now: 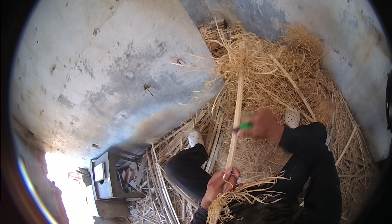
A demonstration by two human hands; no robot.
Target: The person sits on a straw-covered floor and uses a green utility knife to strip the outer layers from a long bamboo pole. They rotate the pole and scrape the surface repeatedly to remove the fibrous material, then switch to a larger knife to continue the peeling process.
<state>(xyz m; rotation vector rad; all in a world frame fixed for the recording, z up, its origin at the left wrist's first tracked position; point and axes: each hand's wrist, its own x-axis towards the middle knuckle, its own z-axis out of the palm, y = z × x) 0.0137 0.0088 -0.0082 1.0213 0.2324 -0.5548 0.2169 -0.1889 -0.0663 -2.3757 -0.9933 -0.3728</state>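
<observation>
Shavings (pixel 241 54) bristle from the long, flat wooden strip (pixel 237 109).

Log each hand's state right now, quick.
Left hand: closed around the near end of a pale wooden strip.
Right hand: closed, holding a green-handled tool, blurred.

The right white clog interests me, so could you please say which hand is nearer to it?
The right hand: it is just left of the right white clog in the head view, while the left hand is farther off, lower left, gripping the wooden strip.
</observation>
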